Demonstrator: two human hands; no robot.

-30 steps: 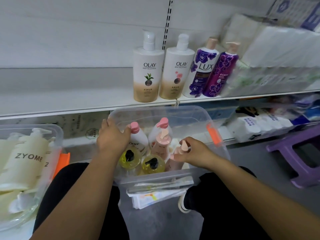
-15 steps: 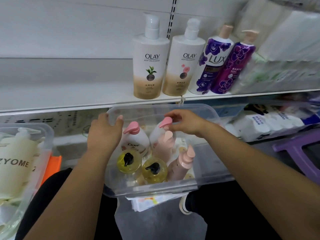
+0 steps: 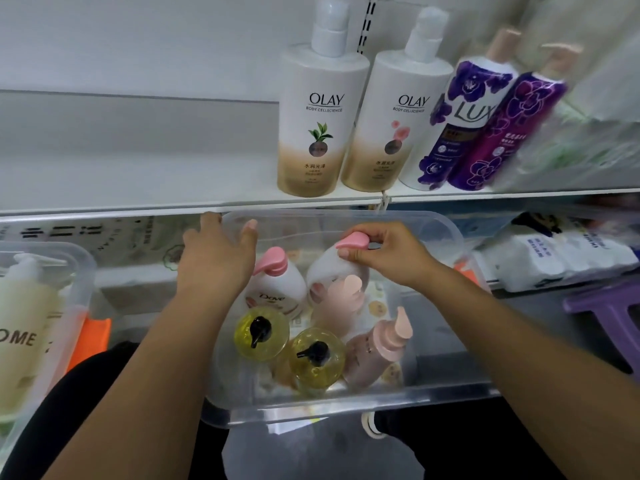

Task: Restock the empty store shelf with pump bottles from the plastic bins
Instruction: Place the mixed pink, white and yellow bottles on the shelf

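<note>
The white pump bottle [image 3: 329, 271] has a round body and a flat pink pump head [image 3: 351, 241], and it stands upright in the far part of the clear plastic bin [image 3: 346, 407], directly under the right hand [image 3: 391, 254]. The right hand reaches in from the near right side, palm down, and pinches the pink pump head between the thumb and the bent fingers. The left hand [image 3: 218, 258] grips the far left corner of the bin's rim, with the thumb on the inner side and the fingers on the outer side. Between the two hands stands a white Dove bottle [image 3: 273, 292] with the same pink pump. Nearer to the person than both hands are two yellow bottles [image 3: 261, 332] with black pumps and a tilted pink bottle [image 3: 374, 348]. Beyond the hands, the white shelf [image 3: 138, 181] carries two Olay bottles [image 3: 318, 133] and two purple Lux bottles [image 3: 450, 126]. To the left of the left hand is a second bin [image 3: 79, 258] with cream bottles.
</note>
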